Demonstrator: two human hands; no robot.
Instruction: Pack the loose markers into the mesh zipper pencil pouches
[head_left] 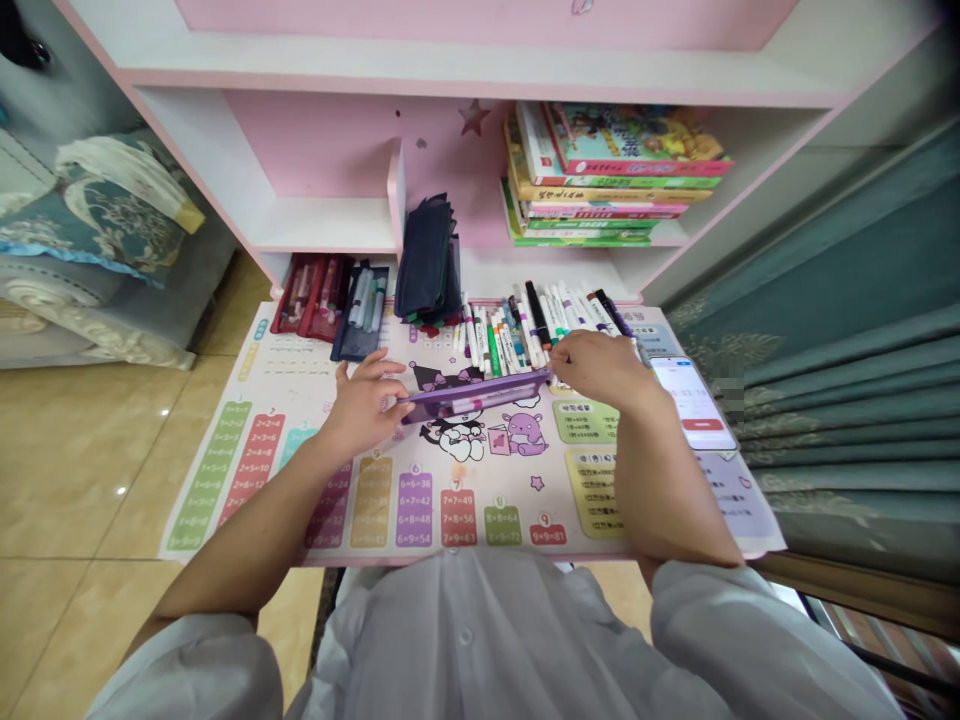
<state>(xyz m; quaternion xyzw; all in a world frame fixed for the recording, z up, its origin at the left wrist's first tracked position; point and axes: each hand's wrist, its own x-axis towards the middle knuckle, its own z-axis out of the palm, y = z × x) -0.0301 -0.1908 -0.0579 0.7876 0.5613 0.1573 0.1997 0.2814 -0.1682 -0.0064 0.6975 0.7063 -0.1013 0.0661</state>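
The printed desk mat (491, 490) shows times-table sums, including 6×6=36, 7×7=49 and 9×9=81.

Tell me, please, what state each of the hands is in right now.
Left hand: closed, holding the left end of the purple case.
Right hand: closed, holding the case's right end.

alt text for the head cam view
Left hand and right hand hold a purple pencil case over a pink multiplication-table desk mat, below a row of markers. A phone lies at the mat's right; books fill the shelf behind.
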